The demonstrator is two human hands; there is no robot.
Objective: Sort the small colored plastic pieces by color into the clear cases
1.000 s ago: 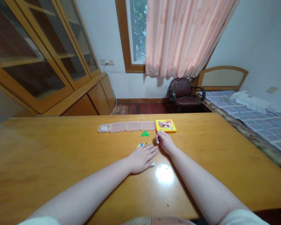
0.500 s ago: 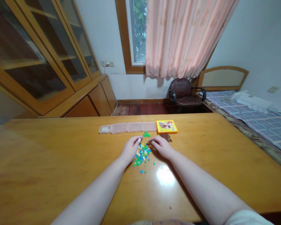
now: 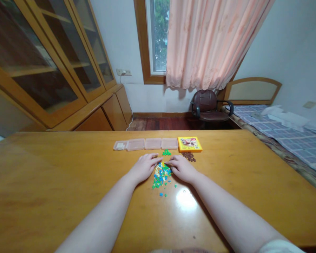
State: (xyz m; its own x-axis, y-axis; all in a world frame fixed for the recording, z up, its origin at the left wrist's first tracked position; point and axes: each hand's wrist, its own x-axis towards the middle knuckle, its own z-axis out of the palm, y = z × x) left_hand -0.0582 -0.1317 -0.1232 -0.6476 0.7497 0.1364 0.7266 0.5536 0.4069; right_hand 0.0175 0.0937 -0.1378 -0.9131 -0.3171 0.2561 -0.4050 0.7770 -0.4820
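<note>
A mixed pile of small toy building bricks [image 3: 162, 175] in blue, green, cream and yellow lies on the table between my hands. My left hand [image 3: 146, 166] rests at the pile's upper left with its fingers stretched out and nothing visible in them. On the other side, my right hand [image 3: 183, 168] reaches over the pile's right edge, its fingers apart and the fingertips at the yellow pieces. Just beyond the fingertips sits a small group of green bricks [image 3: 166, 152]. Brown bricks [image 3: 189, 156] form a separate heap behind my right hand.
Clear plastic trays [image 3: 153, 143] stand in a row behind the bricks, the leftmost with pale pieces in it. A yellow box [image 3: 190, 144] adjoins the row's right end. Beyond the wooden table [image 3: 68, 182] are a brown armchair [image 3: 205, 103], a bed and a glass-door cabinet.
My left hand has drawn slightly left and its fingers have straightened from a closer curl. My right fingertips have lowered onto the pile's upper part. The whole view has shifted slightly.
</note>
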